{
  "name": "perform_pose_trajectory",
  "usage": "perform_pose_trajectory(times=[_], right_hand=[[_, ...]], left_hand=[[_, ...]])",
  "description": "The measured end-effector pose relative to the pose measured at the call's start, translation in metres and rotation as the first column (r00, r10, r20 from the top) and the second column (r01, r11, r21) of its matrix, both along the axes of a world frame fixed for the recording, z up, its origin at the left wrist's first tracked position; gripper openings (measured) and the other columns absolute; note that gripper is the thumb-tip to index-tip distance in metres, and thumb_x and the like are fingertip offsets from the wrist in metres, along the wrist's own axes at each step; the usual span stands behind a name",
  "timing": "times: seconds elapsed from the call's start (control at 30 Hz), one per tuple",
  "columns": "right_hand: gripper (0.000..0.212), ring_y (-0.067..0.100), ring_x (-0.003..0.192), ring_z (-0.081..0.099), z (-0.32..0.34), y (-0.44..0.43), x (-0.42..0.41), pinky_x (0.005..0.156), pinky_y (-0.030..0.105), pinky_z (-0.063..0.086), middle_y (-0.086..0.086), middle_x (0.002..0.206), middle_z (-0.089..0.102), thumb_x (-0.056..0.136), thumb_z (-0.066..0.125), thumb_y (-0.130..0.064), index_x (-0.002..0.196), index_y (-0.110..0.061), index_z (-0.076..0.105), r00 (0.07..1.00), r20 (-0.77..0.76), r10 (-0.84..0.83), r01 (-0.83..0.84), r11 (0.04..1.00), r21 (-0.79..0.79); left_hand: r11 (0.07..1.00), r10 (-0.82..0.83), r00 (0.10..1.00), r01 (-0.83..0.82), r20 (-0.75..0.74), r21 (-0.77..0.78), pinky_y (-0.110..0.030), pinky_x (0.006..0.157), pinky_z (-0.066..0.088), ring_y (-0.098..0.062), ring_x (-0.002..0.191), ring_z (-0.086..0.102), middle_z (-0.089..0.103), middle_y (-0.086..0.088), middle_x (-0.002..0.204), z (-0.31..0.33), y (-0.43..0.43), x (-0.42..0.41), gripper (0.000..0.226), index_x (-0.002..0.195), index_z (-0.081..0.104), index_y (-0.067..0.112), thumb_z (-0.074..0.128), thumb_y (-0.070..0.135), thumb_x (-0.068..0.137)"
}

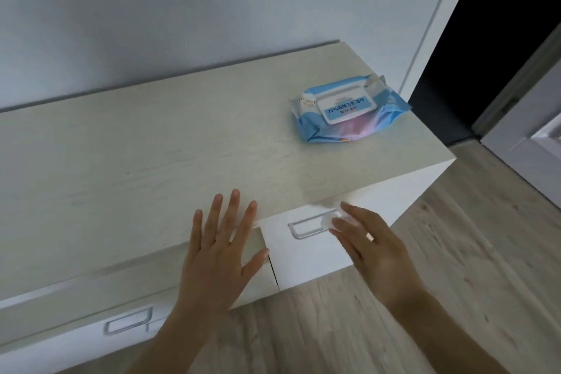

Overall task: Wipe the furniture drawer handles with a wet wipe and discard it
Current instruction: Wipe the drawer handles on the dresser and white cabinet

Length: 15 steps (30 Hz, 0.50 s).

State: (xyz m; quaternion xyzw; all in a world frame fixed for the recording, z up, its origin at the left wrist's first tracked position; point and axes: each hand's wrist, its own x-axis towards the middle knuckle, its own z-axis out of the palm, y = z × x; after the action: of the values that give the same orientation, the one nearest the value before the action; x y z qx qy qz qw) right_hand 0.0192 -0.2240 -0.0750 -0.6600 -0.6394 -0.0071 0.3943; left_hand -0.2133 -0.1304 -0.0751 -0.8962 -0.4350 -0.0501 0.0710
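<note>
A pale wood-topped dresser [136, 161] with white drawer fronts fills the view. My right hand [370, 249] pinches a white wet wipe [329, 219] against the right end of the silver handle [306, 229] on the upper right drawer. Spread flat, my left hand [221, 249] rests with straight fingers on the dresser's front edge, left of that drawer. A second silver handle [129, 325] shows on a drawer front at lower left. A blue wet wipe pack [346, 109] lies on the dresser top at the right.
Light wood floor [455, 252] runs to the right of and below the dresser. A grey wall stands behind it. A dark doorway [501, 24] and a white door [534, 143] are at the far right.
</note>
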Motion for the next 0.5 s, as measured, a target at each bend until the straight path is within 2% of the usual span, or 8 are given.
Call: perform_pose_trajectory(times=[0.1,0.13,0.23,0.33,0.4,0.5], right_hand=[[0.018,0.024,0.09,0.066,-0.035,0.015,-0.008,0.066,0.031,0.057,0.011,0.102,0.068,0.093,0.061,-0.028,0.107,-0.017,0.063,0.985,0.168,-0.028,-0.008,0.977,0.212],[0.016,0.024,0.085,0.066,-0.047,0.02,-0.012,0.065,0.032,0.055,0.01,0.094,0.07,0.091,0.065,-0.026,0.105,-0.018,0.062,0.972,0.222,-0.079,0.014,0.961,0.278],[0.016,0.018,0.073,0.06,-0.062,0.028,-0.025,0.064,0.032,0.048,0.003,0.077,0.067,0.09,0.068,-0.026,0.104,-0.021,0.063,0.965,0.176,-0.195,0.117,0.919,0.375],[0.014,0.015,0.064,0.049,-0.056,0.015,-0.015,0.06,0.03,0.037,0.004,0.066,0.06,0.093,0.063,-0.025,0.103,-0.019,0.071,0.953,0.084,-0.292,0.23,0.875,0.427],[0.014,0.018,0.057,0.046,-0.044,0.001,0.001,0.059,0.031,0.031,0.006,0.057,0.056,0.094,0.062,-0.024,0.102,-0.014,0.068,0.924,0.061,-0.378,0.314,0.839,0.445],[0.019,0.024,0.046,0.047,-0.026,-0.013,0.024,0.052,0.029,0.031,0.01,0.053,0.056,0.096,0.059,-0.019,0.1,-0.003,0.068,0.889,0.052,-0.455,0.382,0.798,0.466]], left_hand=[[0.999,0.032,0.999,-0.033,0.026,0.043,-0.049,0.112,0.016,-0.032,0.139,0.023,0.025,-0.013,0.152,-0.013,0.006,0.001,0.065,0.147,0.023,0.019,0.014,0.058,0.096],[0.997,0.032,0.999,-0.035,0.037,0.068,-0.048,0.112,0.018,-0.031,0.138,0.026,0.027,-0.013,0.151,-0.016,0.007,0.001,0.064,0.147,0.023,0.02,0.016,0.058,0.096],[0.987,0.028,0.996,-0.04,0.08,0.153,-0.047,0.109,0.022,-0.031,0.135,0.031,0.033,-0.013,0.149,-0.022,0.009,0.003,0.064,0.146,0.025,0.019,0.018,0.058,0.095],[0.977,0.028,0.994,-0.051,0.108,0.209,-0.048,0.108,0.023,-0.032,0.133,0.034,0.035,-0.014,0.147,-0.026,0.008,0.005,0.064,0.146,0.025,0.018,0.018,0.058,0.095],[0.973,0.033,0.993,-0.059,0.115,0.224,-0.049,0.107,0.024,-0.033,0.132,0.035,0.036,-0.015,0.147,-0.028,0.009,0.006,0.064,0.146,0.026,0.018,0.019,0.057,0.096],[0.971,0.033,0.993,-0.06,0.117,0.232,-0.049,0.107,0.024,-0.034,0.132,0.036,0.036,-0.015,0.147,-0.028,0.007,0.005,0.063,0.146,0.027,0.017,0.02,0.056,0.096]])
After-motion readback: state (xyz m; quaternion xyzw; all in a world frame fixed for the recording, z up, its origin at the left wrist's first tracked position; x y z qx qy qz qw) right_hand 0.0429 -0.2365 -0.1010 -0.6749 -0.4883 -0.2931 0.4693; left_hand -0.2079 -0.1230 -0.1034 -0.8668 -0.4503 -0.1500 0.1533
